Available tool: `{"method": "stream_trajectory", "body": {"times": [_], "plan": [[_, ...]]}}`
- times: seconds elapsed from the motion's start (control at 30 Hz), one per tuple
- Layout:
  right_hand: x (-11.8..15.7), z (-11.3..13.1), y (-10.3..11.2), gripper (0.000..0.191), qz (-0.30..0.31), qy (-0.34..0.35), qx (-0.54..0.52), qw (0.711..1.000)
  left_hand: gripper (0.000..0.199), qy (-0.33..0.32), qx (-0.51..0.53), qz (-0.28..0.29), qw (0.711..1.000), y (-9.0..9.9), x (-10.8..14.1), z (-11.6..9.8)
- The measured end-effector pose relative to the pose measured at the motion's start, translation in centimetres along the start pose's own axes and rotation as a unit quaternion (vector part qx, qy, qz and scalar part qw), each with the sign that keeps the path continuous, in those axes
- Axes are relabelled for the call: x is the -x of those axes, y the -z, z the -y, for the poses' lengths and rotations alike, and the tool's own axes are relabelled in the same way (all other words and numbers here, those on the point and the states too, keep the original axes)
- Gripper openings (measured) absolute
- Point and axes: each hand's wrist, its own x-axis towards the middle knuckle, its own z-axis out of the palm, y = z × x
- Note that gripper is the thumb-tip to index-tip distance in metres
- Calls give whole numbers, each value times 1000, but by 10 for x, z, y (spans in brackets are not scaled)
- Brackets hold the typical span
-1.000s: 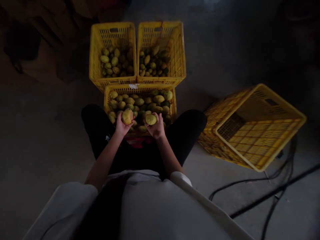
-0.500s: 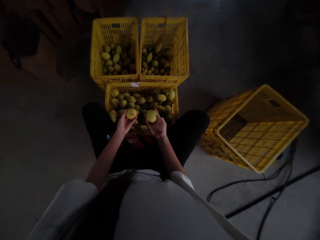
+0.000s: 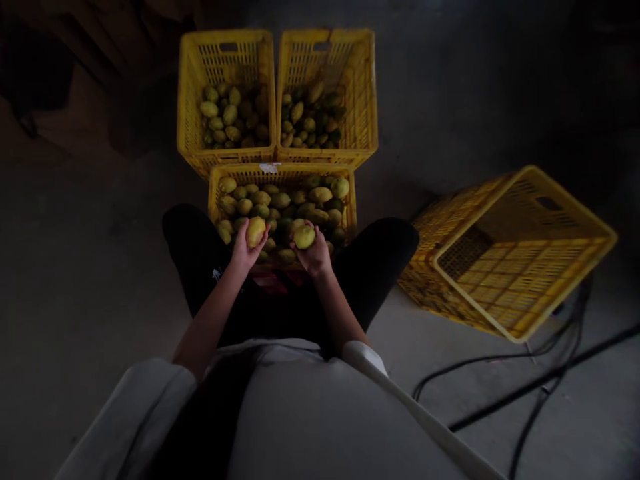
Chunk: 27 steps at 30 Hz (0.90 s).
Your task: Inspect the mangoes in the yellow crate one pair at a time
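My left hand (image 3: pixel 243 253) is closed round a yellow lemon (image 3: pixel 255 231), with the fruit tilted up between thumb and fingers. A greener lemon (image 3: pixel 304 237) rests in the closed fingers of my right hand (image 3: pixel 317 256), a short way to the right. Both hands hover over the near edge of a low yellow crate (image 3: pixel 353 212) between my knees. Several yellow-green lemons (image 3: pixel 280 200) fill that crate in a layer. Part of the near rows is hidden behind my hands.
Two taller yellow crates, the left one (image 3: pixel 184 100) and the right one (image 3: pixel 369 100), stand behind with lemons at their bottoms. On the floor at right, another yellow crate (image 3: pixel 560 267) is tilted. Black cables (image 3: pixel 530 380) lie near it.
The lemon in my left hand has turned to a more upright slant, and that hand has shifted slightly left. My right hand's lemon has dipped and turned a little.
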Motion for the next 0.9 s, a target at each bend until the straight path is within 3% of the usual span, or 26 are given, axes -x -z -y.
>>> {"method": "stream_trajectory", "body": {"times": [0.1,0.33,0.43,0.57,0.77,0.9], "plan": [[0,-2,-1,6,-8,7,-11,1000,27,23,-8,-7,1000,2,-4,0],[1,3,-7,16,-75,8,-45,996,13,-14,-11,-31,999,5,-10,4],[4,8,-2,10,-62,-34,-86,994,13,-13,-12,-14,1000,4,-9,2],[6,13,4,22,-53,-107,-114,986,20,-12,-6,11,1000,2,-6,-2],[6,4,-4,14,-69,-40,-38,996,13,-3,-3,34,999,1,0,-1],[4,4,-5,13,-53,-60,-22,997,15,8,2,20,1000,0,2,0]]}}
